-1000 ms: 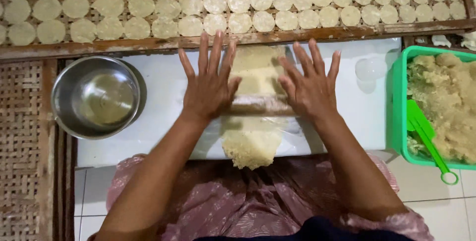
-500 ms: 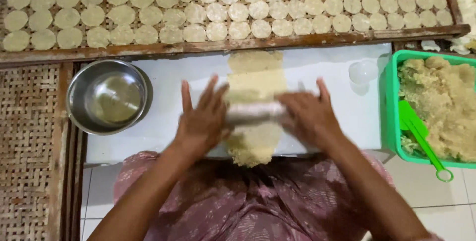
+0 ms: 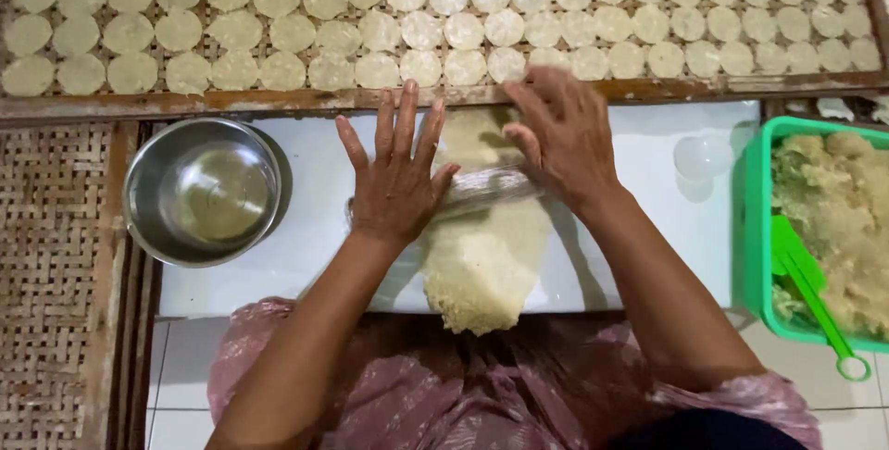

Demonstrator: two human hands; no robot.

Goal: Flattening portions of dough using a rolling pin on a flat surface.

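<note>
Left hand (image 3: 396, 181) flat, fingers spread, right hand (image 3: 563, 140) loosely open, both pressing clear rolling pin (image 3: 486, 193) on dough sheet (image 3: 483, 256), white tabletop (image 3: 315, 228), steel bowl (image 3: 202, 193) left

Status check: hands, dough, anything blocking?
Left hand flat on clear roller, right hand on its other end. Dough sheet under roller on white board. Steel bowl left, apart.
</note>
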